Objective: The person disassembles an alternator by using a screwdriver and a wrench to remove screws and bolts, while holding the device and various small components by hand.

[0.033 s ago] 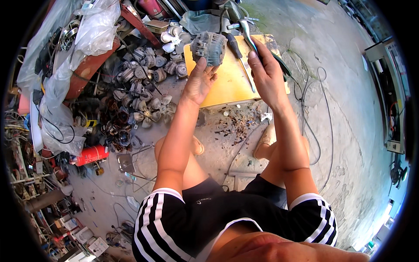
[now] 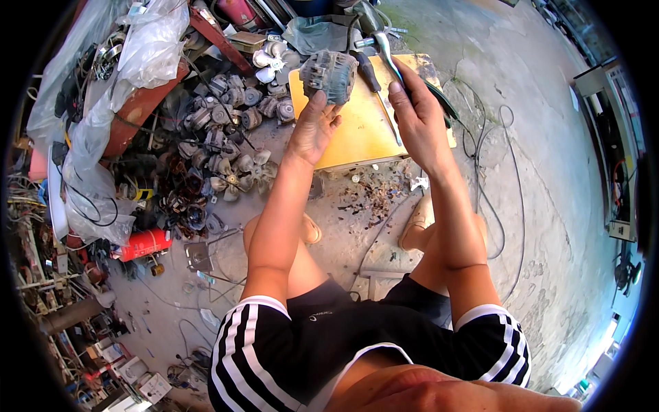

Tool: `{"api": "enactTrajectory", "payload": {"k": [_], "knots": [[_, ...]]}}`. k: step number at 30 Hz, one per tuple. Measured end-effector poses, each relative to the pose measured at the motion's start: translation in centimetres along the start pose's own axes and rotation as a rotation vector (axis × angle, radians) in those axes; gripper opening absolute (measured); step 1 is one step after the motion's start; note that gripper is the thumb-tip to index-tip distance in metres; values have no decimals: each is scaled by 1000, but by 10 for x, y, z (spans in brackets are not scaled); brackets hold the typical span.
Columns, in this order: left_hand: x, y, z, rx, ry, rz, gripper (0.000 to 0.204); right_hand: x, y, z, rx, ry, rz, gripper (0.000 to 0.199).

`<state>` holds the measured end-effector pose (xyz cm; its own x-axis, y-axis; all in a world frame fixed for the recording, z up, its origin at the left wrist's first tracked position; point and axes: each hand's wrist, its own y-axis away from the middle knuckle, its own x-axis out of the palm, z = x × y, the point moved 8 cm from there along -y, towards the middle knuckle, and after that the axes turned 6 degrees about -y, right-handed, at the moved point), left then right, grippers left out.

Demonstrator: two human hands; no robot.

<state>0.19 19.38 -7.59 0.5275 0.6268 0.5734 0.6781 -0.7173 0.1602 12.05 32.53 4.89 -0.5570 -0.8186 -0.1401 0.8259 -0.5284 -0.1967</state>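
My left hand (image 2: 314, 130) grips a dusty grey, round electric motor (image 2: 329, 77) with ribbed sides, thumb on the near side and fingers beneath it. It is held up over the left part of a yellow board (image 2: 336, 147). In my right hand (image 2: 420, 113) is a hammer (image 2: 386, 51) with a shiny metal shaft; its head points up and left, to the right of the motor and apart from it. Between the hands, a screwdriver (image 2: 368, 72) with a black handle lies on the board, its long blade toward me. My palm hides part of the hammer's handle.
Several old motors (image 2: 223, 103) and fan parts are heaped on the floor at left, below clear plastic sheeting (image 2: 154, 48). A red can-like object (image 2: 143, 244) lies nearer. Dark debris (image 2: 374, 199) is scattered before the board. Loose cable (image 2: 504, 226) runs along the floor at right.
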Motion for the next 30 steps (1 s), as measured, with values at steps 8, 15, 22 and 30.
{"api": "enactTrajectory", "payload": {"k": [8,15,22,30], "knots": [[-1,0,-4,61,-7,-9,65,7,4,-3,-71,117,30,39],[-7,-1,-6,84,-26,-36,60,18,4,-20,50,-116,114,39],[-1,2,-13,129,-101,-88,59,24,10,-20,289,-447,204,40],[25,12,-42,303,-251,-43,60,18,14,-6,405,-569,303,40]]}}
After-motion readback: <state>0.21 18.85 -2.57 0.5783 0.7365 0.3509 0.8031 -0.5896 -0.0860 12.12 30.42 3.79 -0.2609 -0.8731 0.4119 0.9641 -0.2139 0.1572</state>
